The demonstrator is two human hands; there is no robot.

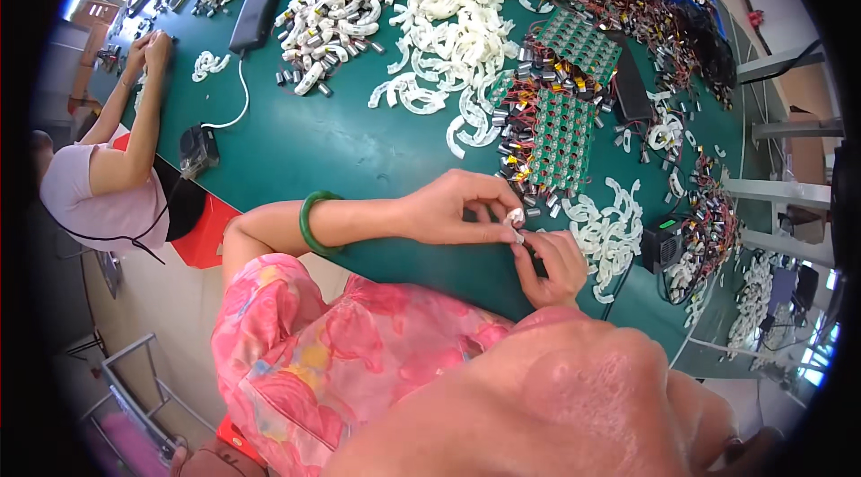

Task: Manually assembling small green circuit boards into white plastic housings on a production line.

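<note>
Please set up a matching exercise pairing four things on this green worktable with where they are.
Things:
1. small white plastic piece
2. green bangle
3. flat black box
4. green circuit boards

Places:
a. on the left wrist
b. far left of the table, beside white curved parts
c. pinched between left hand and right hand
d. mid-table, among red-wired cells

Pairs: 1-c, 2-a, 3-b, 4-d

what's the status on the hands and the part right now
Left hand and right hand both pinching small white curved plastic piece. Above green table edge. Nothing in the way.
</note>
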